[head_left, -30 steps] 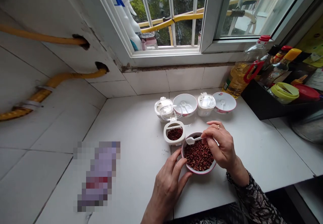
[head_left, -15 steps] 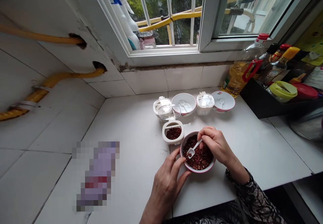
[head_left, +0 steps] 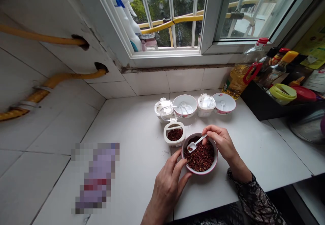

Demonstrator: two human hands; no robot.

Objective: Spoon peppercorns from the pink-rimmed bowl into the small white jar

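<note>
R hand has fingers clamped on spoon over reddish bits in bowl, w/ L hand fingers apart agst its side, prob. to steady it on tabletop just beside open jar.

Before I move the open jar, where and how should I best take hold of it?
I would grip the open jar by its body below the rim, coming from the left: the filled bowl crowds its right side, and its clear lid stands raised at the back, probably a weak hold.
</note>
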